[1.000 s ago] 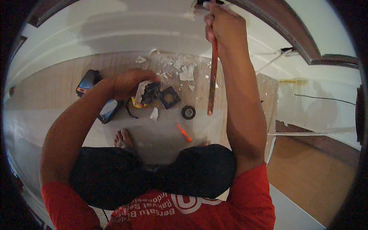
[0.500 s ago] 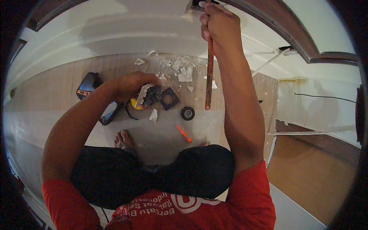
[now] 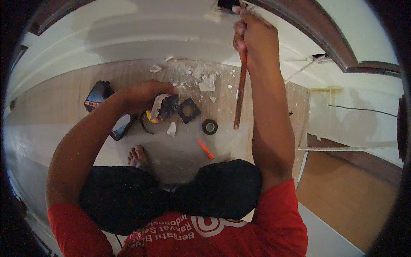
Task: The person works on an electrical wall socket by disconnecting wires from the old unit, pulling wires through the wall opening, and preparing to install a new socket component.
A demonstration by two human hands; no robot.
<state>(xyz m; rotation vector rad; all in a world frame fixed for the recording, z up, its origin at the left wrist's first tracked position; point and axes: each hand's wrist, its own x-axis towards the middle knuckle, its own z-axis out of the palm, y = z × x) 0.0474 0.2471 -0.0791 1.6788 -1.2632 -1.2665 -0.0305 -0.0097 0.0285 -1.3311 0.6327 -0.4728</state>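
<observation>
At the wall, my right hand (image 3: 259, 36) is closed round a long, rusty reddish-brown metal bar (image 3: 240, 92). The bar's lower end hangs over the floor, and its upper end is hidden at a dark square hole (image 3: 227, 5). My left hand (image 3: 150, 92) is low over the floor, gripping a dark box (image 3: 168, 107) edged with broken white plaster; some fingers are hidden. Beside that box lies a black square plate (image 3: 189, 110) with a lighter round centre. Something yellow (image 3: 150, 115) shows partly below the left hand.
White plaster chips (image 3: 206, 83) litter the floor by the wall. A roll of black tape (image 3: 209, 127) and an orange tool (image 3: 205, 148) lie near my feet. A black-and-orange case (image 3: 99, 94) stands left, behind my left forearm. A dark wooden frame (image 3: 308, 25) borders the wall.
My right hand and the bar have shifted a little right and toward me, uncovering more of the hole. My left hand has hardly moved.
</observation>
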